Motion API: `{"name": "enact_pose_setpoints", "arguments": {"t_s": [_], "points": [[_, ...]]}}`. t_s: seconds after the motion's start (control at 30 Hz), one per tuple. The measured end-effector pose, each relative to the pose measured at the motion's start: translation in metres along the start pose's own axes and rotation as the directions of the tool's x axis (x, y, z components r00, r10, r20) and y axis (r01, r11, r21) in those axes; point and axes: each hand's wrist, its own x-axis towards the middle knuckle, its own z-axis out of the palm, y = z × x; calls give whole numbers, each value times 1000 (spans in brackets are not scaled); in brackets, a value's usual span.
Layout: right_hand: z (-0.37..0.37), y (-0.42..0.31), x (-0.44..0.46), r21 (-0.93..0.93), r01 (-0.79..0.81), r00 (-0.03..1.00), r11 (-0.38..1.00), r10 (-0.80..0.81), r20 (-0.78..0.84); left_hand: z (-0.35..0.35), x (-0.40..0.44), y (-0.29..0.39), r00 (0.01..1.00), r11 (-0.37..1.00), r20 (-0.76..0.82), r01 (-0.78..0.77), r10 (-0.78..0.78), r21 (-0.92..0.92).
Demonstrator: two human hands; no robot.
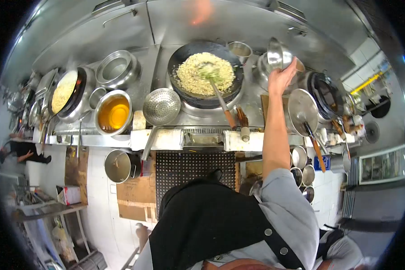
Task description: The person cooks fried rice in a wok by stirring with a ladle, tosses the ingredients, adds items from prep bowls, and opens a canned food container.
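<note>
My right hand (281,80) reaches forward over the stove with its fingers closed on the rim of a tilted metal bowl (277,53). To the left of that hand stands a black wok (177,55) full of pale fried rice (191,74), with chopped greens (207,70) on top. A ladle (220,101) with a wooden handle leans in the wok, held by nobody. Low at my left side, what looks like my left hand (141,231) hangs near my apron, away from the stove; its fingers are too unclear to read.
A perforated strainer (162,106) and a bowl of amber oil (114,113) are left of the wok. Another strainer (303,112) sits right of my forearm. A second wok (66,92) holds food. Pots (118,165) stand below the counter, and another person (342,252) is behind me.
</note>
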Motion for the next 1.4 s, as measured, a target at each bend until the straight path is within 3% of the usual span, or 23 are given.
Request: {"name": "enact_pose_setpoints", "arguments": {"t_s": [0.03, 0.07, 0.1, 0.13, 0.17, 0.2, 0.23, 0.3, 0.33, 0.4, 0.53, 0.57, 0.6, 0.67, 0.73, 0.8, 0.87, 0.93, 1.03, 1.13, 1.23, 1.27, 1.4], "points": [[17, 0, 1, 84, -85, 996, 993, 86, -7, 8, -16, 17, 998, 998, -5, -58, 59, 39], [42, 9, -7, 97, -91, 996, 991, 90, 10, 12, -38, 41, 968, 942, -74, -214, 240, 257], [72, 27, -24, 79, 12, 999, 997, -15, 29, 29, -40, 43, 997, 997, 46, -58, 60, -47], [98, 45, -43, 59, 118, 992, 991, -121, 46, 34, -45, 52, 994, 980, 107, 34, -13, -196], [120, 57, -69, -112, 238, 799, 965, -128, 588, 31, -49, 65, 989, 963, 141, 73, -37, -261], [133, 60, -90, -185, 425, 365, 886, 19, 931, 29, -48, 77, 986, 951, 159, 89, -43, -297], [130, 48, -95, -184, 424, 367, 887, 18, 930, 25, -43, 86, 985, 944, 168, 87, -35, -317], [107, 11, -87, -212, 261, 602, 942, 12, 798, 16, -26, 95, 983, 943, 182, 65, -5, -327], [101, 10, -80, -135, 32, 767, 990, 62, 638, 12, -15, 97, 981, 947, 194, 46, 17, -319], [88, 30, -67, -34, 37, 913, 999, -20, 408, -1, 17, 95, 972, 961, 221, -13, 77, -277], [14, 80, -78, 13, 95, 963, 995, -95, 251, -45, 104, 85, 935, 973, 284, -175, 212, -150], [-28, 65, -91, 95, -338, 892, 936, 286, 349, -57, 131, 88, 923, 969, 298, -218, 245, -119], [-67, 55, -108, 134, -710, 664, 692, 592, 457, -68, 157, 91, 907, 961, 318, -262, 278, -91], [-129, 77, -165, 254, -730, 684, 635, 670, 289, -97, 199, 105, 875, 937, 346, -346, 339, -44], [-210, 85, -225, 195, -767, 641, 611, 741, 199, -126, 234, 132, 848, 907, 351, -421, 396, -6], [-297, 85, -292, 77, -895, 442, 439, 897, 22, -150, 260, 169, 809, 860, 358, -509, 467, 29], [-381, 62, -360, 144, -936, 315, 321, 947, -59, -158, 278, 211, 752, 795, 375, -603, 542, 61], [-466, 49, -443, 244, -964, 77, 106, 989, -125, -161, 279, 252, 691, 718, 400, -688, 603, 106], [-575, 9, -577, 413, -910, -190, -26, 913, -362, -164, 261, 301, 596, 599, 444, -786, 669, 151], [-669, -70, -698, 618, -783, -370, 70, 747, -553, -155, 231, 335, 518, 497, 471, -849, 714, 180], [-756, -158, -842, 690, -675, -521, 261, 493, -696, -135, 189, 357, 433, 391, 505, -900, 746, 194], [-776, -187, -874, 690, -629, -573, 358, 386, -723, -126, 174, 362, 406, 361, 513, -913, 756, 190], [-805, -331, -938, 702, -573, -676, 423, 240, -696, -99, 123, 378, 298, 240, 551, -955, 780, 177]]}}
